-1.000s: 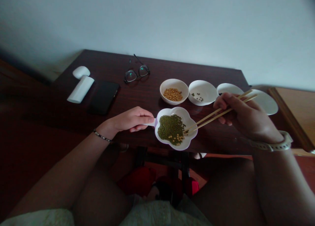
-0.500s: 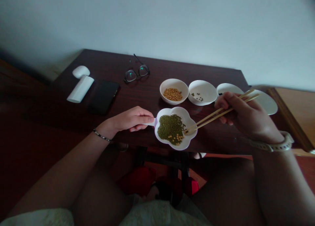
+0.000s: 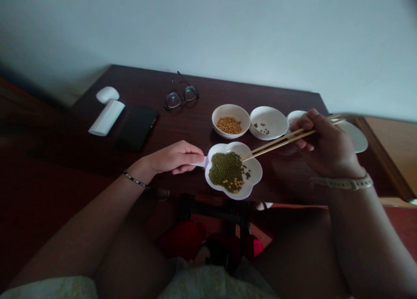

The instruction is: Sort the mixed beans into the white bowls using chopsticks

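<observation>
My left hand (image 3: 176,157) pinches the handle of a white flower-shaped dish (image 3: 256,169) at the table's near edge. Inside lie green beans (image 3: 225,169) mixed with a few yellow ones. My right hand (image 3: 321,139) grips a pair of wooden chopsticks (image 3: 280,140). Their tips hover just above the dish's far rim; I cannot tell whether a bean is between them. Behind the dish stand a white bowl of yellow beans (image 3: 230,120) and a white bowl (image 3: 269,122) holding a few green beans.
Two more white bowls (image 3: 355,136) sit at the right, partly hidden by my right hand. Eyeglasses (image 3: 180,96), a black phone (image 3: 137,128) and a white cylindrical device (image 3: 107,113) lie on the dark wooden table (image 3: 182,129). A wall rises behind it.
My right hand has lifted and moved back, raising the chopstick tips from the dish's right side to above its far rim. My left hand and the dish have stayed put.
</observation>
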The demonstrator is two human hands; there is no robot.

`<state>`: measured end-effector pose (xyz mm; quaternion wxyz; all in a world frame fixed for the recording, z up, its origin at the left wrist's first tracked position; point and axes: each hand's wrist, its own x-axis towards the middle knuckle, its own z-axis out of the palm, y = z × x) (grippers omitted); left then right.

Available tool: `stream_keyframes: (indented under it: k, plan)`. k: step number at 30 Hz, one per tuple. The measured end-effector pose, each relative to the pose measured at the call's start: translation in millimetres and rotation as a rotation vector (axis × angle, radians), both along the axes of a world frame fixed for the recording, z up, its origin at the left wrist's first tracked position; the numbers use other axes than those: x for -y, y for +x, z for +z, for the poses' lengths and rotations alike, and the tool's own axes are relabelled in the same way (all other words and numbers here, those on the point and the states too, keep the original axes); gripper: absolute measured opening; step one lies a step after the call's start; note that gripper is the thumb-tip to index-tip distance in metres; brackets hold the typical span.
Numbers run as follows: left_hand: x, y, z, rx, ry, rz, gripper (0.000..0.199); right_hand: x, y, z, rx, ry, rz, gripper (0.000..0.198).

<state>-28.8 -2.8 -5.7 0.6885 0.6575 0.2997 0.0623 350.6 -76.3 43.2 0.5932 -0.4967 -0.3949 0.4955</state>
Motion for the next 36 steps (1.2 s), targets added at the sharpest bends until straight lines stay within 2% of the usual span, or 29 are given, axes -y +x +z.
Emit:
stream_keyframes:
  k: [8,16,22,26,31,36]
  plan:
    - [-0.8,-1.7,0.6,-0.016,0.012,-0.039,0.037,-22.4,-8.3,-19.6,-0.245,0.05,-0.154,0.033]
    - [0.7,-1.5,1.5,-0.001,-0.003,-0.009,0.039,-36.9,-0.8,-34.6,-0.097,0.115,-0.255,0.037]
    - [0.9,-1.3,-1.0,0.007,0.001,0.019,0.039,-31.2,-0.5,-29.3,-0.11,0.133,-0.273,0.035]
    - [2.1,-0.9,-1.2,0.003,0.007,0.029,0.04,-23.4,-0.2,-17.6,-0.098,0.128,-0.186,0.038]
    - [2.1,-0.5,-1.0,-0.004,0.006,0.038,0.041,-11.0,-1.5,-7.5,0.018,0.002,-0.004,0.042]
    - [1.8,-1.5,-2.3,0.005,0.002,0.028,0.04,0.2,-13.2,-7.6,0.044,-0.087,0.217,0.044]
